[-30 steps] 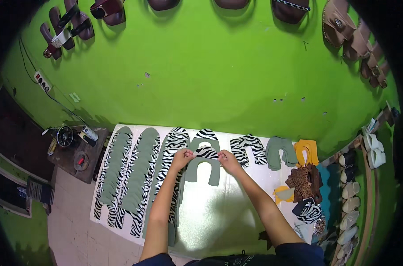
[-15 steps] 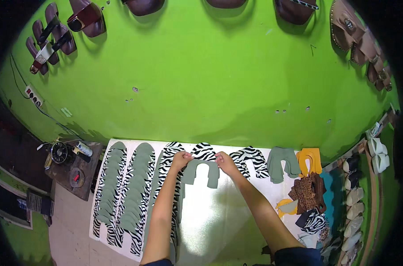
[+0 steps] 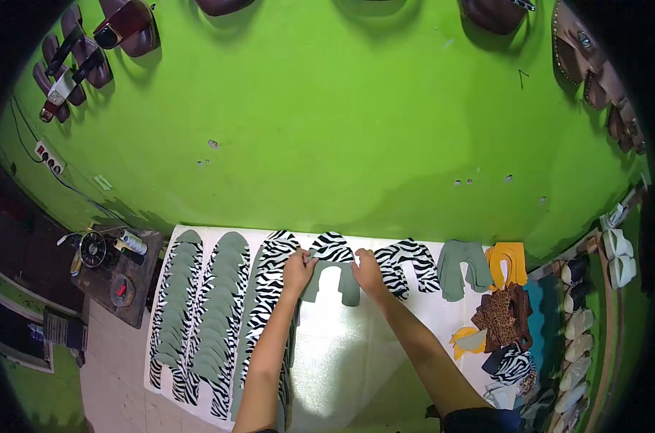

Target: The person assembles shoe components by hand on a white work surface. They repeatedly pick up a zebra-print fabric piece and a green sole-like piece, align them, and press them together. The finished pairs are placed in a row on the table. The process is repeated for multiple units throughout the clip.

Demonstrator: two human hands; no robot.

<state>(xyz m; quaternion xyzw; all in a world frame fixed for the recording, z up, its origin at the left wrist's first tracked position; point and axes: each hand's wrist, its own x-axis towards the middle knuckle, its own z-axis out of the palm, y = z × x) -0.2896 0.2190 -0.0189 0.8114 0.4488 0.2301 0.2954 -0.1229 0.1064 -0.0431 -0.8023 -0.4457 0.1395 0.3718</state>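
In the middle of the white table, a green U-shaped material piece (image 3: 350, 287) overlaps the lower part of a zebra-print piece (image 3: 332, 245). My left hand (image 3: 297, 272) pinches at the left end of the overlap, with its fingertips close together. At the right end my right hand (image 3: 367, 272) has curled fingers on the edge of the green piece. Left of my left hand runs a column of overlapped zebra-print pieces (image 3: 275, 252). More zebra-print U-shaped pieces (image 3: 416, 265) lie just right of my right hand.
Two columns of overlapped green and zebra pieces (image 3: 226, 303) fill the table's left. Green U-shaped pieces (image 3: 454, 263), yellow pieces (image 3: 511, 260) and leopard-print scraps (image 3: 497, 317) lie rightward. A small side table (image 3: 136, 289) stands left. Shoes (image 3: 576, 325) line the right rack; sandals (image 3: 136, 32) hang above.
My left hand has shifted slightly right and turned over the corner of the green piece. My right hand stays at its edge, fingers more curled. The view has tilted slightly.
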